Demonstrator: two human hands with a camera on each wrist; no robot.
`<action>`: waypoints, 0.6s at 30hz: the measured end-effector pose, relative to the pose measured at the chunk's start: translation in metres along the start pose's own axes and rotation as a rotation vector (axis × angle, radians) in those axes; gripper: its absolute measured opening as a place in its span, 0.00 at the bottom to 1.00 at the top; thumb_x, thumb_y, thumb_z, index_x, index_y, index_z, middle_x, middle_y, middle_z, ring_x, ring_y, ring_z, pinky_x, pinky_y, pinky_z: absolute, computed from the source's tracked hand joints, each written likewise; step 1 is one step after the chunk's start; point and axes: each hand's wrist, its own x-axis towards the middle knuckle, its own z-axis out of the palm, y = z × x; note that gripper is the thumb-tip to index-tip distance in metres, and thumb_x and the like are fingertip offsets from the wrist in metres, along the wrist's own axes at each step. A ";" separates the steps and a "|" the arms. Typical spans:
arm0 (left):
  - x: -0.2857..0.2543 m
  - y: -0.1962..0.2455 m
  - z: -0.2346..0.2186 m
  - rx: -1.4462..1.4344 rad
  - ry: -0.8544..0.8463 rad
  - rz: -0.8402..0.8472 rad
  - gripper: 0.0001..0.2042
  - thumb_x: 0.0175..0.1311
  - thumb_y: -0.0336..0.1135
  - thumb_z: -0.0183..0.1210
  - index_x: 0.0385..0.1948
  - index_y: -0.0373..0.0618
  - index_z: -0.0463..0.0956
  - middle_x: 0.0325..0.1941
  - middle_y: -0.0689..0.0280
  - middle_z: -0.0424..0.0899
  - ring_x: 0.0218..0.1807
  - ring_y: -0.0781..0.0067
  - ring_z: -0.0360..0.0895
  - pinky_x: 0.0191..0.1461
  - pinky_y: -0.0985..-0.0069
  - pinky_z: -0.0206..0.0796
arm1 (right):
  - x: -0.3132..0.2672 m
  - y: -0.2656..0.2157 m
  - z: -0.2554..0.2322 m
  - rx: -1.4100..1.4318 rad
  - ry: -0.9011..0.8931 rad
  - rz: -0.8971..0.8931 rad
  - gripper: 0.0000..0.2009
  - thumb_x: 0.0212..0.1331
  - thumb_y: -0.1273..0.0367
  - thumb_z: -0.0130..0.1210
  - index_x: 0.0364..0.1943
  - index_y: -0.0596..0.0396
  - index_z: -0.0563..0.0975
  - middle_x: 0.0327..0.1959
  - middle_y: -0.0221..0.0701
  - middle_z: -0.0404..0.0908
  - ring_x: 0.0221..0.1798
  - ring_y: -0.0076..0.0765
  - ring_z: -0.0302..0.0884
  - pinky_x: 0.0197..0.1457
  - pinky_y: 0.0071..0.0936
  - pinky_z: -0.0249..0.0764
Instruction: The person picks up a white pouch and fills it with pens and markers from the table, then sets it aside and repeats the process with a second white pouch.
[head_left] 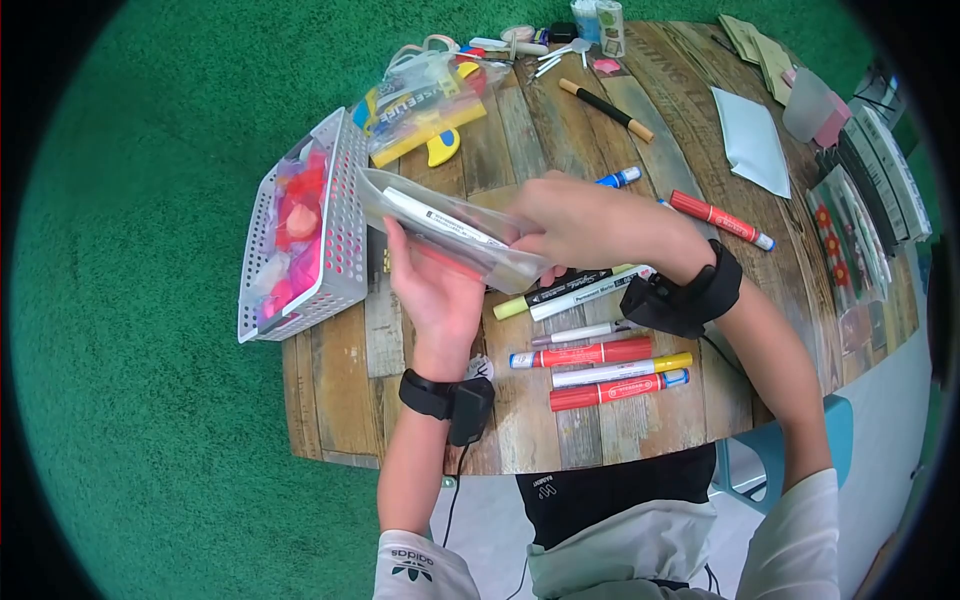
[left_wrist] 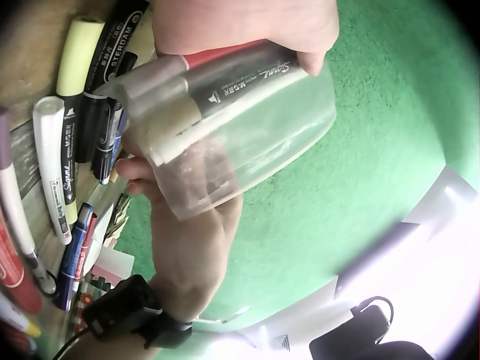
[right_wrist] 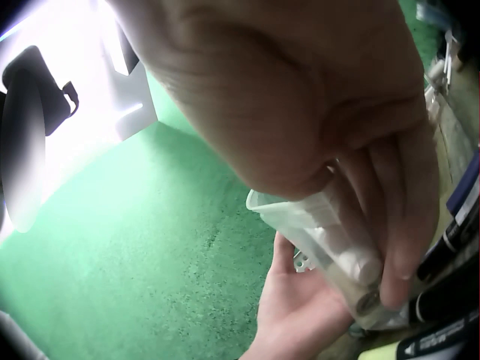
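Above the table, my left hand (head_left: 440, 295) holds a clear plastic pouch (head_left: 515, 268), palm up under it and thumb along its side. Inside lie a white marker (head_left: 440, 215), a dark marker (left_wrist: 251, 81) with a tan end, and something red (left_wrist: 225, 54). My right hand (head_left: 590, 215) grips the pouch's right end with bent fingers, which partly hide the marker ends. Below on the table are red markers (head_left: 615, 392), a white marker with a yellow cap (head_left: 620, 372), a white permanent marker (head_left: 588, 294) and a black and light-green marker (head_left: 560, 289).
A white perforated basket (head_left: 345, 230) of pink and red items stands at the left. Behind it lies a printed zip bag (head_left: 420, 110). Farther off are a black and tan marker (head_left: 605, 110), a white packet (head_left: 750, 140) and another red marker (head_left: 720, 218).
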 end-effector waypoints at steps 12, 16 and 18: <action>-0.006 -0.001 0.009 0.029 0.010 -0.045 0.27 0.67 0.60 0.51 0.51 0.44 0.70 0.45 0.59 0.78 0.48 0.62 0.74 0.54 0.63 0.67 | -0.001 -0.001 0.000 0.217 -0.172 0.085 0.12 0.63 0.69 0.52 0.28 0.66 0.78 0.22 0.34 0.81 0.24 0.27 0.83 0.27 0.21 0.78; -0.006 -0.002 0.011 -0.030 0.040 -0.058 0.27 0.66 0.61 0.50 0.51 0.44 0.70 0.43 0.59 0.78 0.47 0.62 0.74 0.54 0.64 0.67 | 0.004 0.010 0.004 0.253 -0.208 0.006 0.13 0.63 0.65 0.53 0.26 0.62 0.79 0.22 0.31 0.80 0.22 0.24 0.80 0.27 0.21 0.75; -0.004 0.000 0.008 -0.030 0.005 -0.049 0.27 0.66 0.61 0.51 0.52 0.45 0.70 0.44 0.59 0.78 0.47 0.62 0.74 0.55 0.64 0.67 | 0.005 0.011 0.004 0.306 -0.181 -0.038 0.13 0.61 0.65 0.54 0.25 0.60 0.79 0.20 0.31 0.80 0.21 0.23 0.78 0.26 0.21 0.73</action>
